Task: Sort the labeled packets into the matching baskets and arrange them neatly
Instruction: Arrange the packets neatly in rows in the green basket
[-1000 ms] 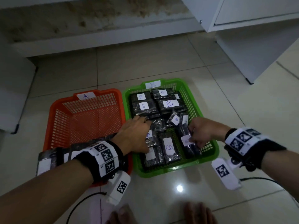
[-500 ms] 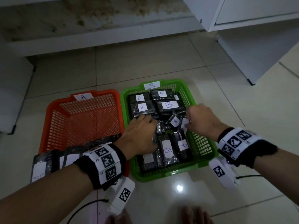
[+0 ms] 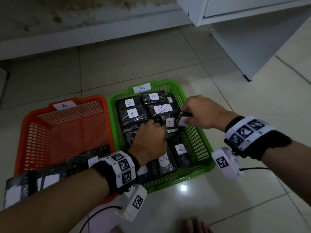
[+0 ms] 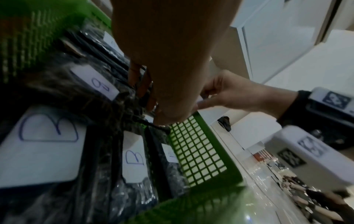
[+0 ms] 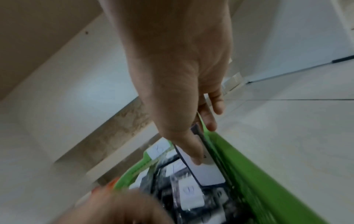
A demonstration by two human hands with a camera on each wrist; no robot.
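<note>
An orange basket (image 3: 23, 132) labelled A stands left of a green basket (image 3: 178, 179) labelled B. Several black packets (image 3: 132, 113) with white B labels fill the green one. My left hand (image 3: 156, 124) reaches into its middle, fingers curled round the edge of a black packet (image 4: 134, 97). My right hand (image 3: 182, 117) is at the basket's right wall and pinches a white-labelled packet (image 3: 182, 122) held on edge; in the right wrist view the thumb presses that packet's label (image 5: 210, 174). More black packets (image 3: 50, 179) lie at the orange basket's near end, partly hidden by my left forearm.
Both baskets sit on pale floor tiles. A white cabinet (image 3: 252, 39) stands at the back right and a stained wall base (image 3: 84, 36) runs along the back. Thin cables (image 3: 101, 211) trail on the floor near me, and a foot (image 3: 193, 224) shows at the bottom edge.
My right hand has moved from the green basket's near right corner toward its far right side, carrying a packet. My left hand has shifted a little deeper into the basket's middle.
</note>
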